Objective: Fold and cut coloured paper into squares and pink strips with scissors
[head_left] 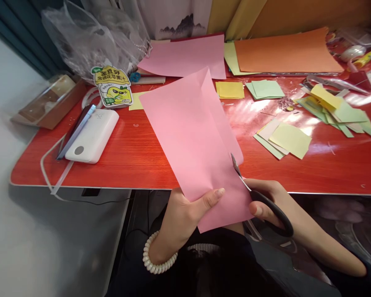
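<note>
A large sheet of pink paper (188, 132) slants up from my lap over the front edge of the red table. My left hand (185, 212) pinches its lower part, thumb on top and the other fingers hidden beneath. Black-handled scissors (270, 210) are gripped in my right hand (267, 198). Their blades are on the sheet's right edge, one blade showing above the paper, and a strip along that side is partly cut and folded away. A pale coiled band circles my left wrist.
On the red table (136, 165) lie yellow notes (230, 90), green notes (266, 89), loose pale pieces (290, 140) and a scrap pile (340, 109). Orange sheets (287, 51) and pink sheets (185, 57) lie behind. A white power bank (94, 138) and a lemon-printed pouch (113, 88) stand left.
</note>
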### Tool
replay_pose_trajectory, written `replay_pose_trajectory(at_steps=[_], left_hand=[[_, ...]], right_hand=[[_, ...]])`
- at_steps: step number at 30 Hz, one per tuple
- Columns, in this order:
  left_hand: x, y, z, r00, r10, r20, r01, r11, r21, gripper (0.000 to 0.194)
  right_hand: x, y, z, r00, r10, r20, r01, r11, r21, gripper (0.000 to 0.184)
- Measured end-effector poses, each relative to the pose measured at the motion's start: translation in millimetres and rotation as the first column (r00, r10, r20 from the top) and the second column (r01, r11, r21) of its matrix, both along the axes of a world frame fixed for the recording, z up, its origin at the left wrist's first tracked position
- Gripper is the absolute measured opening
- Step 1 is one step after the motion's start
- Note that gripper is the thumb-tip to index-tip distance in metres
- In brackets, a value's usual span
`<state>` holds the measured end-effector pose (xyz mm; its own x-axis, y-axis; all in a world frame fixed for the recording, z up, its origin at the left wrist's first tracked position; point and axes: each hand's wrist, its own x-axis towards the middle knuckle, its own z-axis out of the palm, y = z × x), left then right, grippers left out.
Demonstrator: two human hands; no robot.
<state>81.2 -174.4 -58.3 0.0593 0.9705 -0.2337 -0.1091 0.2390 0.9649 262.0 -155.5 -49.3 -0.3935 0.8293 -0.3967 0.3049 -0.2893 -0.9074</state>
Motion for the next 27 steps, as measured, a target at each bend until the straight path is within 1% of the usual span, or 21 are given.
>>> replay_pose_trajectory(at_steps=[5,11,17,20,23,27], left_hand=[[-0.1,-0.2,-0.3,1.000,0.019,0.011,-0.019,1.000,-0.020,0.028],[-0.7,-0.1,-3.0,0.999,0.019,0.028,-0.019,1.000,-0.009,0.024],[-0.1,-4.1,-10.8,0.998,0.038,0.051,-0.038,0.999,0.005,0.022],[0.0,-5.3,-13.4,0.997,0.057,0.045,-0.057,0.998,0.017,0.024],[-0.7,-4.4,-11.5,0.998,0.052,0.028,-0.052,0.999,0.003,0.024],[-1.9,-1.4,-5.8,1.000,-0.002,0.028,0.003,1.000,-0.012,0.021]], right_hand=[[0.4,-0.5,0.6,1.000,-0.010,0.013,0.010,1.000,0.019,0.054],[-0.2,-1.6,-1.2,1.000,-0.025,-0.005,0.025,1.000,0.015,0.053],[-2.4,-2.8,0.0,0.999,-0.041,-0.036,0.041,0.999,-0.007,0.053],[-2.9,-3.5,0.0,0.998,-0.051,-0.031,0.051,0.999,-0.011,0.053],[-2.2,-4.0,-0.8,0.999,-0.048,-0.020,0.048,0.999,-0.004,0.052],[-1.3,-4.2,-1.9,0.999,-0.039,-0.011,0.039,0.999,-0.004,0.053]])
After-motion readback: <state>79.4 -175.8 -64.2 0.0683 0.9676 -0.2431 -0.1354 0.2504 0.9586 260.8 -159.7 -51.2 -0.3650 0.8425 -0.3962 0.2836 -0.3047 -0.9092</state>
